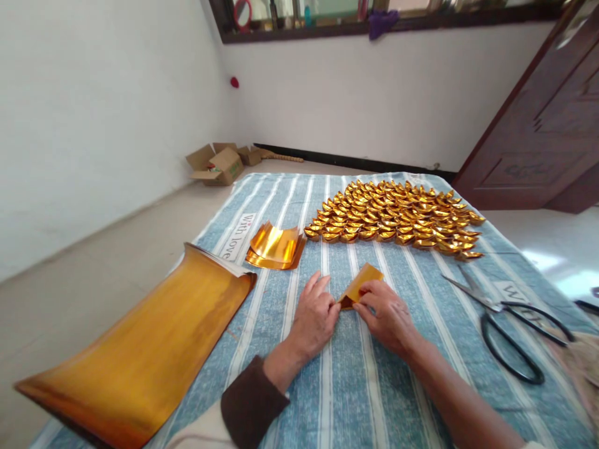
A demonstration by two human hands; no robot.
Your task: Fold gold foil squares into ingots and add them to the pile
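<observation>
A small sheet of gold foil paper (365, 276) lies on the striped cloth between my hands, its near edge folded over. At its near left corner, the thumb and index finger of my left hand (314, 317) pinch the fold, while the other fingers stretch forward over the cloth. My right hand (387, 313) grips the paper's right side with bent fingers and thumb. Beyond my left hand sits a short stack of curved gold foil sheets (277, 244). Many folded gold paper ingots (393, 215) stand in close rows at the back.
A large roll-edged stack of gold sheets (140, 343) covers the table's left side. Black-handled scissors (498, 305) lie partly spread at the right. The blue striped tablecloth (262, 324) covers the table. Cardboard boxes (218, 165) rest on the floor behind, near a wooden door (528, 125).
</observation>
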